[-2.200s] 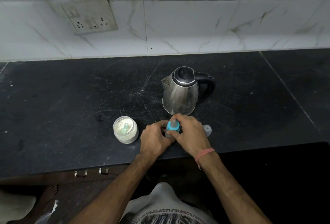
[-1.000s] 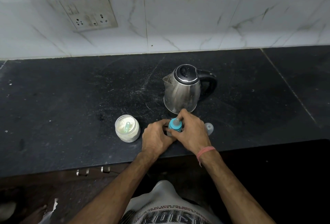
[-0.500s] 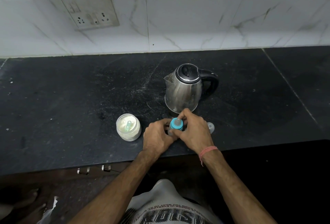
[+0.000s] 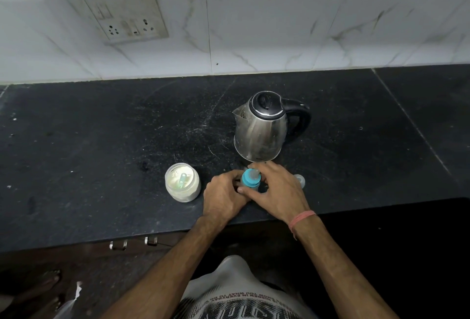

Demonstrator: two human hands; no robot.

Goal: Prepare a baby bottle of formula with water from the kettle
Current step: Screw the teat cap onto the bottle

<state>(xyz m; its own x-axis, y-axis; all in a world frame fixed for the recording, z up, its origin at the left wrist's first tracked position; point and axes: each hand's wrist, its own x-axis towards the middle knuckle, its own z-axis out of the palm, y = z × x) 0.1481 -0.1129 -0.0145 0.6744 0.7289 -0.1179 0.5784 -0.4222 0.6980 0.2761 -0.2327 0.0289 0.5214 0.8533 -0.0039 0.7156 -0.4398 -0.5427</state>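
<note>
Two bare forearms reaching forward from the bottom edge, converging toward the middle. Left hand (image 4: pixel 225 198) knuckles up, fingers curled inward round the lower body of the small baby bottle with the blue plastic collar (image 4: pixel 250 180), much of which is hidden behind the fingers. Right hand (image 4: pixel 278 191) arched over from the other side, fingertips (image 4: pixel 256 166) wrapped about the collar, thumb lying along the near side and touching the left hand's fingers. Thin pink thread band (image 4: pixel 302 217) around the right wrist. Both wrists roughly level, elbows out of view.
</note>
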